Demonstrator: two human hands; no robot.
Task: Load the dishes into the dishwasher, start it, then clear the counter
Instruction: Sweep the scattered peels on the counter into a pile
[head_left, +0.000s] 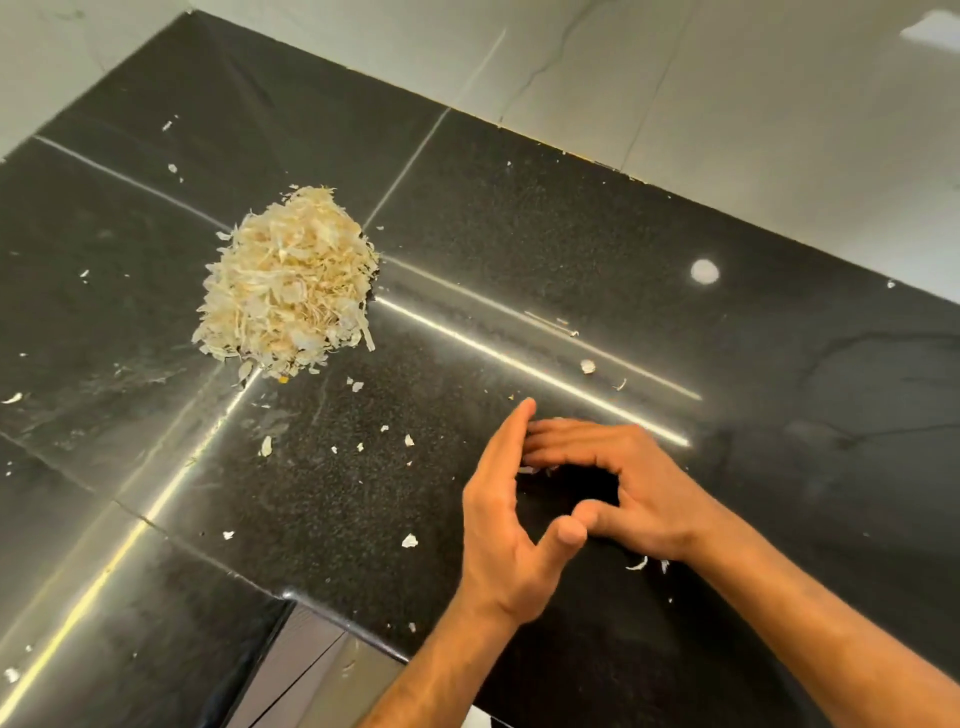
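Here, two hands (561, 488) (one heap (288, 283)).

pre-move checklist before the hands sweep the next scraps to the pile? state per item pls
1. Left hand free, fingers straight, set on edge on the black counter: ok.
2. Right hand free, lying flat, fingers reaching the left fingers: ok.
3. Scraps caught between the two hands: cannot tell, only a few bits show at the fingertips.
4. Peel pile gathered and intact, up and to the left of the hands: ok.
5. Path to the pile clean: not ok, loose flakes lie scattered along it.
6. Counter edge: not ok, flakes lie by the right wrist, near the edge.
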